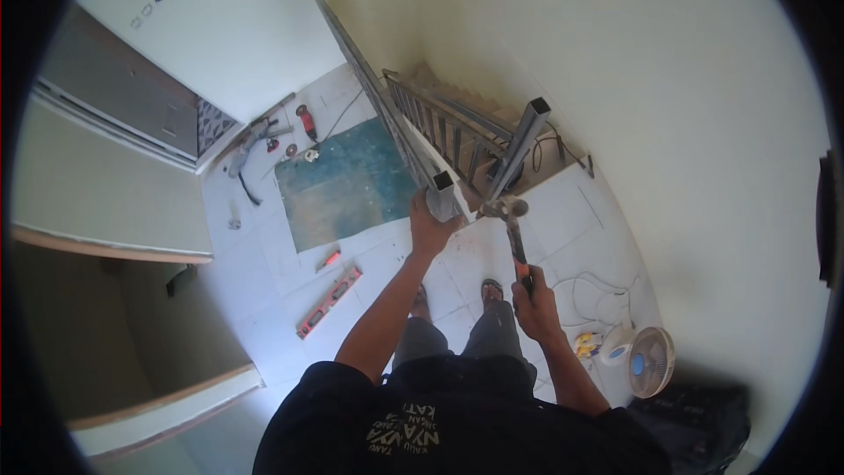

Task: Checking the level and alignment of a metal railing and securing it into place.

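My left hand point(431, 227) is wrapped round the near end of a metal railing point(387, 97), just under the hollow square end of its tube. That railing runs away from me toward the far left wall. In my right hand point(536, 306) is a hammer point(516, 242) with an orange and black handle. The hammer's head lies close to the foot of a square metal post point(522, 141), right of my left hand. Whether the head touches the metal, I cannot tell. Both hands are closed.
Beyond the post, a barred railing point(448, 127) borders a descending stairway. On the tiled floor lie a green sheet point(352, 178), a red spirit level point(330, 303), a utility knife point(329, 260) and a red angle grinder point(306, 121). A fan point(651, 361) and a black bag point(694, 418) stand at right.
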`<move>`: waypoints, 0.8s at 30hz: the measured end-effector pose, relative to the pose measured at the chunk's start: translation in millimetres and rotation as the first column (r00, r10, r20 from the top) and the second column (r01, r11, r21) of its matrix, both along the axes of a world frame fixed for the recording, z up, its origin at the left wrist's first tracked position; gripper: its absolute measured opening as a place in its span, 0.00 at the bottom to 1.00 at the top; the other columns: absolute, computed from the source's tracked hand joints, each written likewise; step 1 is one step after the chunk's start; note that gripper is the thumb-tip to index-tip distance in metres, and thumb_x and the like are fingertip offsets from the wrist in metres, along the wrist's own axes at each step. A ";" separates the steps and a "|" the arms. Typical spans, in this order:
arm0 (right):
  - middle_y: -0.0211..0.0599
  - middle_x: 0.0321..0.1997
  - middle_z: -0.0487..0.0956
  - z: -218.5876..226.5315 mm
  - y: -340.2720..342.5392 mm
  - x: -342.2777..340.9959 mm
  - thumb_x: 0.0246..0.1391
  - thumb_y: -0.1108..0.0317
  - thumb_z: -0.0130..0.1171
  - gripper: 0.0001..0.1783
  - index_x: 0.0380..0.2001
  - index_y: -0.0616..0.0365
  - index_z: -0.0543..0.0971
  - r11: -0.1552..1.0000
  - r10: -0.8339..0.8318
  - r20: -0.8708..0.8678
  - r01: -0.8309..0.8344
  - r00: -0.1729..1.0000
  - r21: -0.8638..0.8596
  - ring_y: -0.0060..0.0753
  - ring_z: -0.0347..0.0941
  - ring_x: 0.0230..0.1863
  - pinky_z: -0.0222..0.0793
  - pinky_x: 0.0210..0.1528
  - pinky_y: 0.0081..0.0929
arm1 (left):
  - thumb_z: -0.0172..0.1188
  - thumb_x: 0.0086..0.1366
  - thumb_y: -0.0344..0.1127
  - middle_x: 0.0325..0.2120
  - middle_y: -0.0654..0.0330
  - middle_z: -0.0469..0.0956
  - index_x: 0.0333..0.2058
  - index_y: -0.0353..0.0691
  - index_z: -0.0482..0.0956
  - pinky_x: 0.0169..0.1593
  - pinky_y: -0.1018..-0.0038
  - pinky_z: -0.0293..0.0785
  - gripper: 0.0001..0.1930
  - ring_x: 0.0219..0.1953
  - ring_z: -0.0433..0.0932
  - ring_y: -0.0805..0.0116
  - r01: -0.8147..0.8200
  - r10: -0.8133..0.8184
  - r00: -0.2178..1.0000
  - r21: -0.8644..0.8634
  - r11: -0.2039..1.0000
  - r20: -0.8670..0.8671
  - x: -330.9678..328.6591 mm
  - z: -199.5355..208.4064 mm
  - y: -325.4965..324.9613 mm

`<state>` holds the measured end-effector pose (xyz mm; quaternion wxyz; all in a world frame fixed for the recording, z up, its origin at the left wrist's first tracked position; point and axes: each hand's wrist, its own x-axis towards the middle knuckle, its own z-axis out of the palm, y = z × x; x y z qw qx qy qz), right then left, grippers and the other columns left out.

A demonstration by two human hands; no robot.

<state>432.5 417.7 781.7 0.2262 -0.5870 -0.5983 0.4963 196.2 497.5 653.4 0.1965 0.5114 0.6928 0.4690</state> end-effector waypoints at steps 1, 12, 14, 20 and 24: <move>0.46 0.23 0.77 11.0 7.1 0.6 0.56 0.66 0.48 0.19 0.49 0.62 0.64 1.000 0.012 0.020 -0.012 1.000 -0.019 0.41 0.76 0.26 0.69 0.28 0.34 | 0.75 0.37 0.39 0.50 0.42 0.64 0.54 0.29 0.61 0.54 0.62 0.64 0.46 0.53 0.65 0.47 -0.012 0.012 1.000 -0.019 1.000 0.020 8.1 -4.9 1.2; 0.58 0.23 0.75 32.9 95.4 -32.8 0.58 0.64 0.47 0.16 0.45 0.61 0.61 0.853 0.441 0.370 -0.510 0.818 0.111 0.62 0.72 0.27 0.65 0.28 0.53 | 0.65 0.44 0.29 0.27 0.51 0.78 0.39 0.38 0.70 0.33 0.68 0.73 0.21 0.32 0.80 0.51 -0.242 0.230 0.966 0.101 0.965 0.120 13.4 -45.5 47.4; 0.57 0.23 0.75 40.8 96.7 -30.7 0.59 0.64 0.48 0.16 0.45 0.61 0.61 0.846 0.447 0.383 -0.521 0.809 0.113 0.62 0.73 0.27 0.65 0.28 0.53 | 0.66 0.44 0.31 0.27 0.49 0.77 0.35 0.38 0.69 0.33 0.65 0.72 0.19 0.32 0.78 0.48 -0.234 0.212 0.957 0.094 0.968 0.198 21.7 -46.8 46.7; 0.56 0.23 0.75 41.7 94.8 -29.6 0.58 0.64 0.49 0.16 0.44 0.60 0.62 0.850 0.395 0.247 -0.454 0.885 0.267 0.61 0.73 0.26 0.66 0.26 0.52 | 0.67 0.45 0.32 0.27 0.48 0.76 0.33 0.38 0.67 0.33 0.62 0.72 0.19 0.33 0.77 0.45 -0.213 0.186 0.949 0.084 0.973 0.256 13.7 -48.1 52.7; 0.53 0.20 0.75 19.8 104.7 -26.9 0.57 0.67 0.50 0.16 0.45 0.60 0.61 0.829 0.480 0.437 -0.556 0.761 0.058 0.62 0.72 0.24 0.66 0.25 0.49 | 0.66 0.45 0.32 0.28 0.47 0.76 0.35 0.38 0.67 0.34 0.63 0.73 0.20 0.34 0.77 0.45 -0.223 0.188 0.957 0.141 0.965 0.222 25.5 -55.9 45.5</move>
